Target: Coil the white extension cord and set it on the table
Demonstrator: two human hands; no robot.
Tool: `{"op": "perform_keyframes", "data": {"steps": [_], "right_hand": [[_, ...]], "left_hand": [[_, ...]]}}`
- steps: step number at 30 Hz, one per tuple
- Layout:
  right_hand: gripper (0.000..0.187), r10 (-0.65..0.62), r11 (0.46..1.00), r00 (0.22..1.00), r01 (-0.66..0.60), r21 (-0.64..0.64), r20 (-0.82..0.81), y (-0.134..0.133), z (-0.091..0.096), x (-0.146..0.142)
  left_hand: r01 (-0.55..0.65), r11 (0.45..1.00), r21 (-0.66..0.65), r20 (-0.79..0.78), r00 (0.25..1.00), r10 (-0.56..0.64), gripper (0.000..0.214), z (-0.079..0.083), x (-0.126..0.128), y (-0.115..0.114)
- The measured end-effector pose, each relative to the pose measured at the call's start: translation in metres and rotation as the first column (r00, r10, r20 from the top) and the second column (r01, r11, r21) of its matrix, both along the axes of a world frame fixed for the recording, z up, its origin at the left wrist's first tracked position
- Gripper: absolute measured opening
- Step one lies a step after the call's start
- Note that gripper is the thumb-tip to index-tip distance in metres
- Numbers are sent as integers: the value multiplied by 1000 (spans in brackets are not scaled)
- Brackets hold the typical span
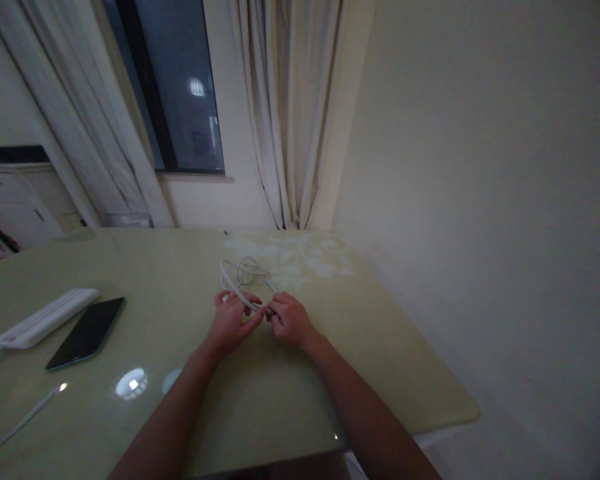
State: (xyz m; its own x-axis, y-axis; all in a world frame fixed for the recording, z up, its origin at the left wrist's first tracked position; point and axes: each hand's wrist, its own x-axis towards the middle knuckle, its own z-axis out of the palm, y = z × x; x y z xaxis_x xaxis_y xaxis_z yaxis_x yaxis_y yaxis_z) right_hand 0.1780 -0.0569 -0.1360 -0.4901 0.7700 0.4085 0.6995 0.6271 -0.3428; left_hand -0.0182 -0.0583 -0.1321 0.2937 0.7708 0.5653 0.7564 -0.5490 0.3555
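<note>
Both my hands meet over the middle of the table around a thin white cable (233, 284). Loose loops of it lie on the table just beyond my fingers. My left hand (231, 323) pinches the cable between thumb and fingers, its fingertips close to the other hand. Fingers of my right hand (291, 319) are closed on the cable at the point where the two hands nearly touch. The exact part of the cable under the right fingers is hidden.
A glossy pale-green table (380, 373) spreads out below. To the left lie a white power strip (47, 319), a black phone (87, 333) and another white cable (25, 421). A wall (480, 200) borders the right side; a curtain (290, 120) hangs behind.
</note>
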Motion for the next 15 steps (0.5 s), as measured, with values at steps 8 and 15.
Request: {"op": "perform_keyframes", "data": {"steps": [8,15], "right_hand": [[6,99,994,994,-96,-59,48,-7,6,-1],[9,202,979,976,-200,-37,85,-10,2,-5]], "left_hand": [[-32,994,101,-12,999,34,40,-2,-3,-3],[-108,994,3,-72,992,108,42,5,-6,-10]]}}
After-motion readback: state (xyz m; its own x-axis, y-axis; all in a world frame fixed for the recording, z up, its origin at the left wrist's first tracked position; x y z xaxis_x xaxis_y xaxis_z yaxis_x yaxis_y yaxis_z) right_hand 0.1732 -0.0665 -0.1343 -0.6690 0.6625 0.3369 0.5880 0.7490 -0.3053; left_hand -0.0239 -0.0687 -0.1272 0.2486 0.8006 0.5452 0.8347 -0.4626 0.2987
